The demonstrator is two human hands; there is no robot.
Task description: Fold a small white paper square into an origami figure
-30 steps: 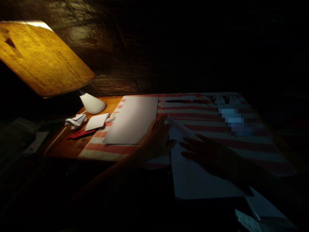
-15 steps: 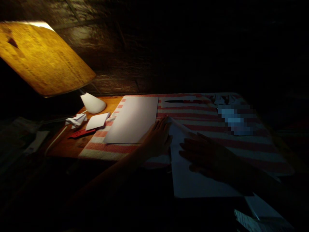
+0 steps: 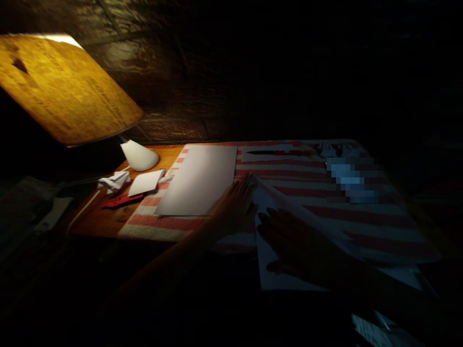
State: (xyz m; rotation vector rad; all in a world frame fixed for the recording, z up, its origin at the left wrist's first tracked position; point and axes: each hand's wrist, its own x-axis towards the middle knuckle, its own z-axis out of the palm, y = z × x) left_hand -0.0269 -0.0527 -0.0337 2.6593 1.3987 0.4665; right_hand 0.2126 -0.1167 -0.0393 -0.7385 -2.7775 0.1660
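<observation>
A white sheet of paper with a slanting, seemingly folded right edge lies at the table's front and hangs partly over it. My left hand touches its top corner, fingers stretched out. Flat across the paper rests my right hand, its fingers extended and slightly spread. Both hands are in shadow, and the right one hides much of the sheet. Left of my left hand, a second white sheet lies flat on the red-and-white striped cloth.
A lit lamp with a yellow shade stands left. Near it lie a crumpled or folded white paper, a small white paper and a red cutter-like tool. A knife lies behind; a blurred-out bluish object lies right.
My right hand has slid down and left across the paper. The paper's right side has shifted, with more striped cloth showing there. My left hand stays at the top corner.
</observation>
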